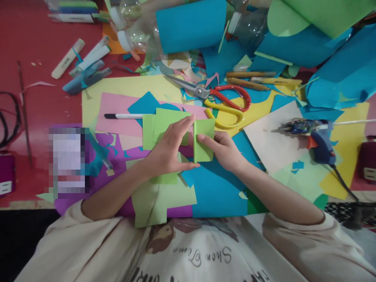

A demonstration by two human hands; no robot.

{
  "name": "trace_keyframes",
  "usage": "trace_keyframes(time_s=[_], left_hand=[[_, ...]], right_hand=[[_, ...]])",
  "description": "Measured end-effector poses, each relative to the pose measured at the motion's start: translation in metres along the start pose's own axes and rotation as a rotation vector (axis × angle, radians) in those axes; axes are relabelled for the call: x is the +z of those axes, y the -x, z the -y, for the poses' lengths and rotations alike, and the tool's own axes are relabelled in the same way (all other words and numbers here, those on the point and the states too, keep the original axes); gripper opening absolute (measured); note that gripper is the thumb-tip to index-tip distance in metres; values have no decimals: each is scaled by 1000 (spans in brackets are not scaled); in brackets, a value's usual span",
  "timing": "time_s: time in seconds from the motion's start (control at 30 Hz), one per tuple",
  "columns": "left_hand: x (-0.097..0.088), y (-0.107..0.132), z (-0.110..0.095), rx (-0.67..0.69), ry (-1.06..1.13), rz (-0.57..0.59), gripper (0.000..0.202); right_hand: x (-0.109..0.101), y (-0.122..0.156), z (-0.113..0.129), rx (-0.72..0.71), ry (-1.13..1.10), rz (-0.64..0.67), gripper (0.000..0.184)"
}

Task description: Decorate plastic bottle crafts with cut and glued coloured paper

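Note:
Both hands meet over a small light green paper piece [204, 141] that is folded along an upright crease. My left hand [170, 147] has its fingers stretched along the crease, with the thumb under the lower edge, pinching the fold. My right hand [221, 150] presses the piece's right flap with thumb and fingers closed on it. More green paper sheets [160, 125] lie stacked under my left hand, on top of pink, blue and purple sheets.
Red and yellow scissors [223, 100] lie just beyond the hands. A blue glue gun [315, 137] rests at the right with its cord trailing. A black-capped pen [123, 116], glue sticks [67, 58], plastic bottles [138, 35] and rolled blue paper [190, 25] crowd the red table.

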State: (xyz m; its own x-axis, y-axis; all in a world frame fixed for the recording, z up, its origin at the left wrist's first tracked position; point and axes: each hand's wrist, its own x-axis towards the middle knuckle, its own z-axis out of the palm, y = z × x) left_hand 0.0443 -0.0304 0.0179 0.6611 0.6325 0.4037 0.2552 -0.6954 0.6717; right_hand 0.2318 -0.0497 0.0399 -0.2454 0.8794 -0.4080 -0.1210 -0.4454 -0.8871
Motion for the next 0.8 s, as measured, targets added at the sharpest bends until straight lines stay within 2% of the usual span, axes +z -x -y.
trace_keyframes(time_s=[0.3, 0.43, 0.57, 0.8], left_hand=[[4, 1, 2, 7, -102, 0, 101], [6, 1, 2, 36, -181, -9, 94], [6, 0, -2, 101, -202, -74, 93], [2, -2, -4, 97, -129, -75, 90]], right_hand=[[0, 4, -2, -131, 166, -105, 45], [4, 6, -2, -152, 187, -82, 34], [5, 6, -2, -134, 144, -73, 28], [-1, 3, -4, -105, 87, -4, 35]])
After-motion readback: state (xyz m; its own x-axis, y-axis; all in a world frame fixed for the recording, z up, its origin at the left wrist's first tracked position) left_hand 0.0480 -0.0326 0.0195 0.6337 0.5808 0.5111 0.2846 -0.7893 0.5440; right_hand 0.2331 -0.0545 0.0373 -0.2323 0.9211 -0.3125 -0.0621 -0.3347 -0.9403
